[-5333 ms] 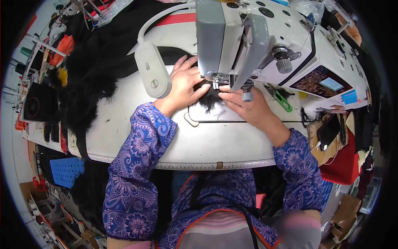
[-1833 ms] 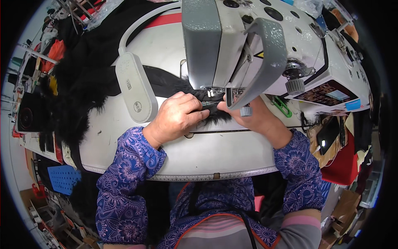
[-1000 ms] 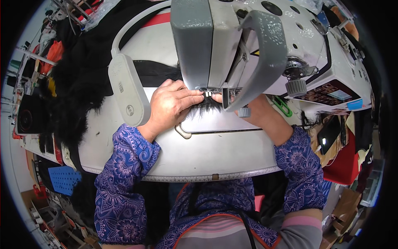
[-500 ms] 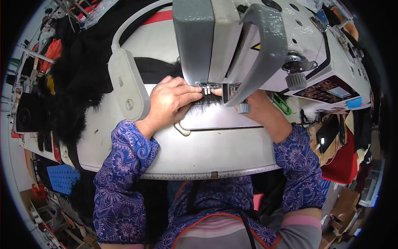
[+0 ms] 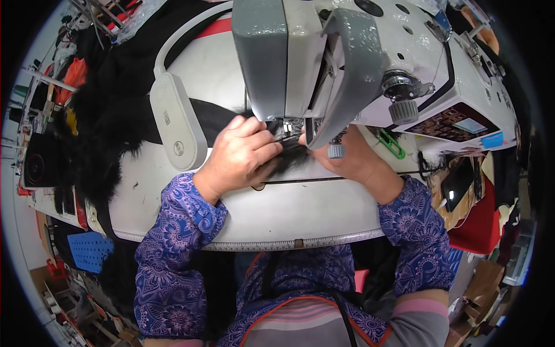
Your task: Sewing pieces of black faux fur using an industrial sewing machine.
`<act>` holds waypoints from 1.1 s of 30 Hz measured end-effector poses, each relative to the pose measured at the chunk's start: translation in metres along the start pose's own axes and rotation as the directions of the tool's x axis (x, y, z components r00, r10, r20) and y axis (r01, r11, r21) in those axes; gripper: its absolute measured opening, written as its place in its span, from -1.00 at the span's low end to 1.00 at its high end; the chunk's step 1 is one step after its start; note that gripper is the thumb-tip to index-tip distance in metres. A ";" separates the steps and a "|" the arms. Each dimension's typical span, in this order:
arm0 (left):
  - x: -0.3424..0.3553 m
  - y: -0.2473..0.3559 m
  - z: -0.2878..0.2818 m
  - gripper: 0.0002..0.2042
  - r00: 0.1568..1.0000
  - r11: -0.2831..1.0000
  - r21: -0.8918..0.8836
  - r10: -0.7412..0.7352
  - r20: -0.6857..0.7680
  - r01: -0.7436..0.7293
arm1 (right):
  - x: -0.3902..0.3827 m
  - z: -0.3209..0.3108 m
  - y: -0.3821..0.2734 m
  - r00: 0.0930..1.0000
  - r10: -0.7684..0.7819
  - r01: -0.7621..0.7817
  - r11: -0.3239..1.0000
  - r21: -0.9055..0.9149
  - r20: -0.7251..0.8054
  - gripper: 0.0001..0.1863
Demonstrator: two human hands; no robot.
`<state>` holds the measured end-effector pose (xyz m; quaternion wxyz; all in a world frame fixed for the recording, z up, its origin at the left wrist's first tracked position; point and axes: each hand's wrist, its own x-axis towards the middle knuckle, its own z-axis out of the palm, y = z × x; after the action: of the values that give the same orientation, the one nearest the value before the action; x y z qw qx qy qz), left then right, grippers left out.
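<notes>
Black furry fabric (image 5: 293, 157) lies under the presser foot (image 5: 287, 128) of a grey and white sewing machine (image 5: 260, 63). To the left of the foot, my left hand (image 5: 240, 156) has its fingers curled and pinched on the fabric's edge. My right hand (image 5: 350, 159) is just right of the needle area, its fingertips closed on the same fabric. The machine's grey guard (image 5: 361, 69) and a knob partly hide the right fingers. Both forearms wear blue patterned sleeve covers.
A pale lamp head (image 5: 178, 124) on a bent arm hangs left of my left hand. More black furry fabric (image 5: 95, 139) is heaped at the left. A green looped tool (image 5: 391, 144) and a dark phone (image 5: 458, 185) lie on the right. A ruler tape (image 5: 266, 245) edges the table.
My left hand has gone from fingers stretched flat beside the foot to a curled pinch. My right fingers have come nearer, and the fabric now shows more in front of the foot.
</notes>
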<state>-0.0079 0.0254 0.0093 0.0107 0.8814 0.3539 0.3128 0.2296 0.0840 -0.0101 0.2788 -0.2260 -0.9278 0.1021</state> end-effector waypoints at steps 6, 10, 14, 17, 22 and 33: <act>-0.004 -0.001 0.000 -0.84 0.994 0.993 0.078 0.096 -0.053 -0.092 | -0.004 -0.001 0.004 0.997 0.050 -0.053 0.997 0.056 0.058 -0.82; -0.003 -0.001 0.006 -0.81 0.988 0.991 0.049 0.130 -0.077 -0.127 | -0.003 0.000 0.005 0.986 -0.158 0.162 0.981 0.107 -0.047 -0.75; -0.004 -0.001 0.003 -0.80 0.992 0.991 0.052 0.123 -0.033 -0.121 | -0.006 0.002 0.005 0.993 -0.117 0.119 0.990 0.075 -0.033 -0.79; -0.003 0.002 0.002 -0.81 0.997 0.997 0.045 0.068 -0.043 -0.066 | -0.006 0.002 0.003 0.995 -0.097 0.096 0.993 0.061 0.005 -0.78; 0.001 0.006 0.007 -0.80 0.997 0.995 0.093 -0.013 -0.082 0.021 | -0.001 0.001 -0.002 0.997 -0.083 0.083 0.995 0.046 -0.006 -0.77; 0.005 0.009 0.006 -0.84 0.994 0.996 0.042 -0.069 -0.083 0.072 | 0.003 0.002 -0.005 0.999 -0.045 0.043 0.997 0.060 0.026 -0.79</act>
<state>0.0037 0.0232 0.0097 -0.0125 0.8550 0.3919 0.3396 0.2242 0.0812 -0.0089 0.2748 -0.1955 -0.9329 0.1266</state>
